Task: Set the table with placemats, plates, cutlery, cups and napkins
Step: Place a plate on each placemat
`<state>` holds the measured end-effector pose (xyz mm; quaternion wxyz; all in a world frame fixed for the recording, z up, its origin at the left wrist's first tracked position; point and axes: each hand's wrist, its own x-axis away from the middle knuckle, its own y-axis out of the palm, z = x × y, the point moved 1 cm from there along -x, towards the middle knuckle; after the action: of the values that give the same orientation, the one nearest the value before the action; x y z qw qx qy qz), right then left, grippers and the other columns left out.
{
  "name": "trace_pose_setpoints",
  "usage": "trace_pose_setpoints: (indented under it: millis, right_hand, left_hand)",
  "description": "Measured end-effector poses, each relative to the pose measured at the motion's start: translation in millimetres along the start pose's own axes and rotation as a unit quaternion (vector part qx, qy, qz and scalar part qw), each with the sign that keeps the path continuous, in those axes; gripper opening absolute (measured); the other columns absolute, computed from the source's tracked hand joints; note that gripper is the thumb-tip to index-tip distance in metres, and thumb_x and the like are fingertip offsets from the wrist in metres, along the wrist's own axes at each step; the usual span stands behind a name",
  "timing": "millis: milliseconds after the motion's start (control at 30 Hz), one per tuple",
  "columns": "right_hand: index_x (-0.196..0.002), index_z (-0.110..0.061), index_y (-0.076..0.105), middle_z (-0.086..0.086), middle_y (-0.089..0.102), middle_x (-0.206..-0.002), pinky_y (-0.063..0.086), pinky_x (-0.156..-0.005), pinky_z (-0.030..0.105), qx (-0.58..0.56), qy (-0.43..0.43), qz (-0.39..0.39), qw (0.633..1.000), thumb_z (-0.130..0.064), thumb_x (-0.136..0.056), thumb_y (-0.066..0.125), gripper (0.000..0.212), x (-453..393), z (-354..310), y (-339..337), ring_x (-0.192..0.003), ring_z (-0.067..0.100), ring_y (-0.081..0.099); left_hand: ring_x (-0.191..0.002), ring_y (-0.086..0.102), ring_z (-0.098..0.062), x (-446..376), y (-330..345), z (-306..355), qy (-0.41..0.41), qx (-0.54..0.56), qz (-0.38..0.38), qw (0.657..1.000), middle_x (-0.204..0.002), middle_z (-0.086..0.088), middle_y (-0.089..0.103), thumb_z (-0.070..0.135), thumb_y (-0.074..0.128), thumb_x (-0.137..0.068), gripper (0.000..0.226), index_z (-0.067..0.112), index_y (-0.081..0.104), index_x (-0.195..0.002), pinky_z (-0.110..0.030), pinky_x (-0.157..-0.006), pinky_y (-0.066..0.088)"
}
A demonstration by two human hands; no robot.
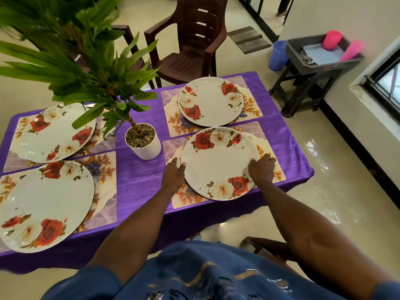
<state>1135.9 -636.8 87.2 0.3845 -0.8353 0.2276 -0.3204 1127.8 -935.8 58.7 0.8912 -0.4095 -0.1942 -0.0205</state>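
Several rose-patterned white plates lie on floral placemats on the purple-clothed table (140, 187). The near right plate (216, 163) sits on its placemat (279, 174). My left hand (173, 175) holds its left rim and my right hand (260, 169) grips its right rim. Another plate (208, 101) lies on the far right placemat (252, 98). Two more plates (52, 131) (46, 204) rest on placemats at the left. Pink cups (332, 40), a blue napkin (322, 54) and cutlery (307, 59) are in a grey tray (320, 66) on a side stand.
A potted plant (142, 140) stands mid-table, its leaves spreading over the left plates. A brown plastic chair (188, 40) faces the far side. A blue bucket (278, 55) sits on the floor beside the dark stand (303, 92). A window is at the right wall.
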Motion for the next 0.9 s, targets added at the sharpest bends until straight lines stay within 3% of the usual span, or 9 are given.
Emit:
trace_pose_setpoints:
  millis: [133, 333, 533, 633, 767, 900]
  right_hand:
    - [-0.141, -0.004, 0.036, 0.017, 0.033, -0.148, 0.029, -0.113, 0.045, 0.106, -0.167, 0.066, 0.978, -0.025, -0.098, 0.052, 0.05, 34.3, -12.7, 13.0, -0.136, 0.034, 0.033]
    - [-0.133, -0.005, 0.044, 0.015, 0.043, -0.138, 0.036, -0.104, 0.042, 0.15, -0.335, -0.013, 0.93, -0.015, -0.095, 0.048, 0.04, 97.5, -47.1, 62.9, -0.121, 0.031, 0.043]
    - [-0.124, -0.003, 0.051, 0.017, 0.051, -0.129, 0.04, -0.098, 0.043, 0.162, -0.452, -0.074, 0.874, -0.013, -0.09, 0.055, 0.036, 174.3, -82.3, 119.1, -0.114, 0.034, 0.049]
    - [-0.117, -0.002, 0.055, 0.019, 0.055, -0.119, 0.042, -0.09, 0.044, 0.177, -0.486, -0.095, 0.851, -0.011, -0.086, 0.054, 0.032, 205.1, -108.1, 151.1, -0.106, 0.037, 0.053]
    - [-0.112, 0.001, 0.055, 0.022, 0.056, -0.114, 0.044, -0.085, 0.046, 0.143, -0.49, -0.13, 0.85, -0.01, -0.091, 0.045, 0.026, 250.6, -144.7, 198.6, -0.102, 0.041, 0.054]
    - [-0.115, 0.001, 0.052, 0.022, 0.053, -0.119, 0.042, -0.086, 0.043, 0.157, -0.472, -0.184, 0.847, -0.01, -0.095, 0.045, 0.025, 297.1, -179.0, 246.4, -0.109, 0.04, 0.051]
  left_hand:
    - [-0.137, 0.04, -0.032, 23.3, -4.4, -5.5, -0.002, -0.003, 0.075, 0.997, -0.152, -0.01, 0.038, 0.039, 0.036, -0.104, 0.05, 0.015, 0.036, -0.147, -0.049, -0.105, 0.039]
    - [-0.107, 0.057, -0.029, 66.0, -32.9, -40.1, 0.025, 0.008, 0.18, 0.983, -0.123, -0.01, 0.058, 0.025, 0.041, -0.104, 0.029, 0.011, 0.054, -0.126, -0.036, -0.079, 0.044]
    - [-0.096, 0.058, -0.032, 87.4, -79.3, -115.7, -0.001, -0.034, 0.276, 0.961, -0.112, -0.013, 0.061, 0.017, 0.045, -0.098, 0.023, 0.009, 0.061, -0.113, -0.042, -0.081, 0.048]
    - [-0.101, 0.056, -0.032, 93.2, -109.5, -154.9, -0.023, -0.053, 0.326, 0.944, -0.115, -0.014, 0.059, 0.013, 0.051, -0.095, 0.022, 0.007, 0.062, -0.112, -0.042, -0.086, 0.045]
    - [-0.1, 0.057, -0.033, 95.5, -153.7, -223.7, -0.061, -0.053, 0.401, 0.913, -0.109, -0.014, 0.061, 0.008, 0.06, -0.088, 0.019, 0.006, 0.061, -0.108, -0.043, -0.083, 0.045]
    - [-0.116, 0.051, -0.032, 93.6, -205.7, -295.2, -0.146, -0.02, 0.41, 0.9, -0.124, -0.013, 0.057, 0.015, 0.056, -0.093, 0.026, 0.009, 0.057, -0.118, -0.045, -0.097, 0.041]
